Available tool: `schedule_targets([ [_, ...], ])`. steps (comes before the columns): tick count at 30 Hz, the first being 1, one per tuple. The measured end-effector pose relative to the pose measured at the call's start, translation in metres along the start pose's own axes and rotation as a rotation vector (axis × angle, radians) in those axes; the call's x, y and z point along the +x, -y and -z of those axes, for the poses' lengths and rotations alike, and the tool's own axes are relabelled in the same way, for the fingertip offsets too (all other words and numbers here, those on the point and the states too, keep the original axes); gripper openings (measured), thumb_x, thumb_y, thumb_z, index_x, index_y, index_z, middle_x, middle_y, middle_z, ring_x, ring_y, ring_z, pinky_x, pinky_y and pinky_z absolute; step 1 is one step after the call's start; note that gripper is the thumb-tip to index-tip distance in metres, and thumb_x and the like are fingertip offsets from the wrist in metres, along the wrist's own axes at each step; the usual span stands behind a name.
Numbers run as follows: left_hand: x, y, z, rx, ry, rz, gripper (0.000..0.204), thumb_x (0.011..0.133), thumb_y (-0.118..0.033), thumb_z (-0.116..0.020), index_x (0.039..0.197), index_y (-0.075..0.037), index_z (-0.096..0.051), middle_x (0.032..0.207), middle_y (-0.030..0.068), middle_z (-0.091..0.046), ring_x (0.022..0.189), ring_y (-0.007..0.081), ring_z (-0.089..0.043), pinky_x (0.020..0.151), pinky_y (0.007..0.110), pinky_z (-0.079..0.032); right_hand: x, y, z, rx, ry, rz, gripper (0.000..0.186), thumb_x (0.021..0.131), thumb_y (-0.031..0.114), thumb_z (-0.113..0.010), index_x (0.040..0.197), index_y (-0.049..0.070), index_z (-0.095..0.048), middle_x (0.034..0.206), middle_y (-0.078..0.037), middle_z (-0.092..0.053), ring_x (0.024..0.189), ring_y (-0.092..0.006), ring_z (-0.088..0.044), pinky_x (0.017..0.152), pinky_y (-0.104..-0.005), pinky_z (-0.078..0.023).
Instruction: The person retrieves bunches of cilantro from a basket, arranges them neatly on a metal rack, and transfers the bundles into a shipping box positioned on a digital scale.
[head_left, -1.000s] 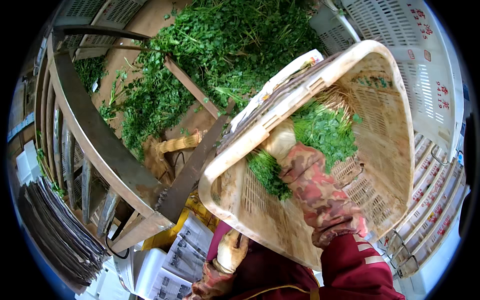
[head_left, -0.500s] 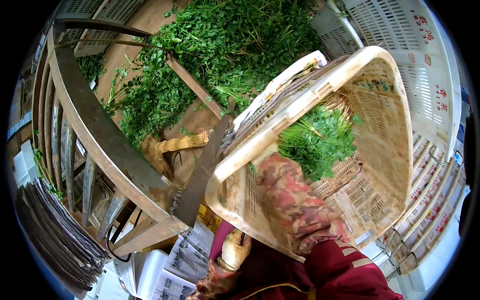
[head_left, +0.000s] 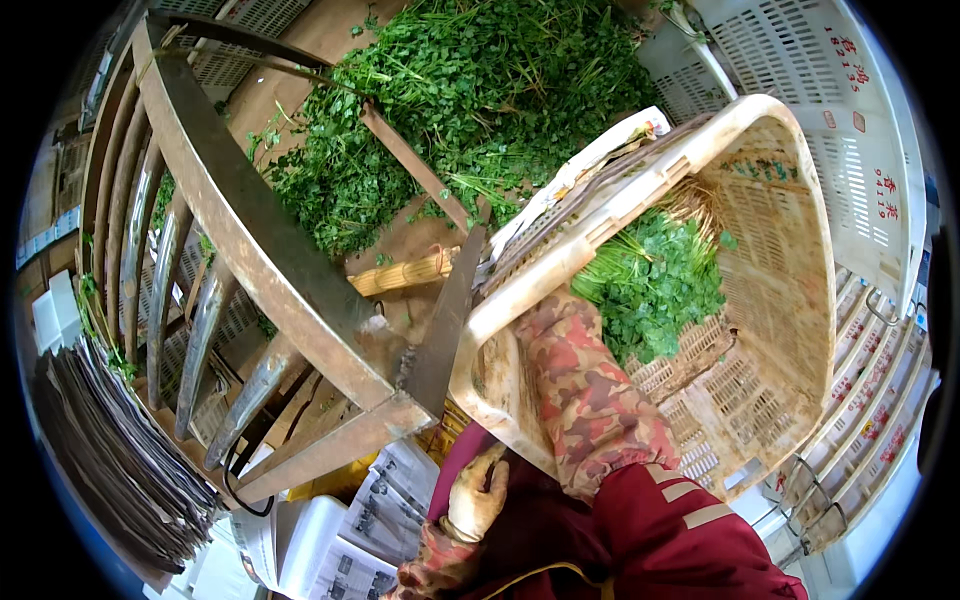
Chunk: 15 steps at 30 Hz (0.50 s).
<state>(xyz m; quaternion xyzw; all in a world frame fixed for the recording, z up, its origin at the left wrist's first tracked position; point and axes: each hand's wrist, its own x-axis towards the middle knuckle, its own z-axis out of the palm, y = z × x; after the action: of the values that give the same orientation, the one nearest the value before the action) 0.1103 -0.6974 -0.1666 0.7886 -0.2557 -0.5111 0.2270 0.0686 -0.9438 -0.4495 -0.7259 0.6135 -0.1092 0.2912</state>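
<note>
Compared with the earlier frames, the pale glove tip that showed at the right sleeve (head_left: 600, 385) has slipped out of sight behind the crate's left rim, and the steel frame (head_left: 265, 270) and the crate now sit further right in view. Far left, dark sheets (head_left: 120, 470) stand packed in a stack, perhaps to be handy for reaching. Next comes the frame, slanting past loose greens (head_left: 500, 100) heaped on a brown surface, with a straw-coloured bound handle (head_left: 405, 272) lying near its bar. Below, printed pages (head_left: 375, 525) lie spread beside the person. The gloved left hand (head_left: 476, 498) hangs low by the crate's near corner, its fingers curled close together; whether they clamp anything, I can't tell. The right arm reaches into the crate (head_left: 775, 250), which tilts with its mouth toward the person, presumably for easy access. The right hand's fingers are hidden, so I can't tell their state. Bunched greens (head_left: 655, 290) lie inside, roots turned toward the far wall, seemingly for neat stacking. White crates (head_left: 860, 160) stand at the far right.
</note>
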Motion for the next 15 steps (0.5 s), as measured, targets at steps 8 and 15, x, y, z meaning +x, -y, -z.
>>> schedule_targets([
  [8, -0.004, -0.051, 0.032, 0.097, 0.000, -0.121, 0.027, 0.085, -0.007, -0.065, 0.113, -0.007, -0.066, 0.094, 0.0132, -0.070, 0.079, 0.0278, -0.068, 0.069, 0.035, -0.052, -0.041, 0.007, 0.148, 0.014, 0.103, 0.352, 0.030, 0.069, 0.030, -0.075, 0.091, 0.011, -0.068, 0.103, -0.009, -0.062, 0.110, -0.0269, -0.054, 0.106, -0.0489, -0.032],
  [15, 0.045, -0.157, 0.040, 0.147, 0.219, -0.510, 0.029, 0.086, 0.000, -0.063, 0.115, -0.002, -0.064, 0.100, 0.0143, -0.070, 0.084, 0.0253, -0.069, 0.073, 0.032, -0.053, -0.090, -0.016, 0.199, 1.072, 0.347, -0.210, 0.023, 0.092, 0.018, -0.058, 0.114, 0.014, -0.058, 0.123, -0.002, -0.057, 0.126, -0.0165, -0.044, 0.119, -0.0368, -0.018],
])
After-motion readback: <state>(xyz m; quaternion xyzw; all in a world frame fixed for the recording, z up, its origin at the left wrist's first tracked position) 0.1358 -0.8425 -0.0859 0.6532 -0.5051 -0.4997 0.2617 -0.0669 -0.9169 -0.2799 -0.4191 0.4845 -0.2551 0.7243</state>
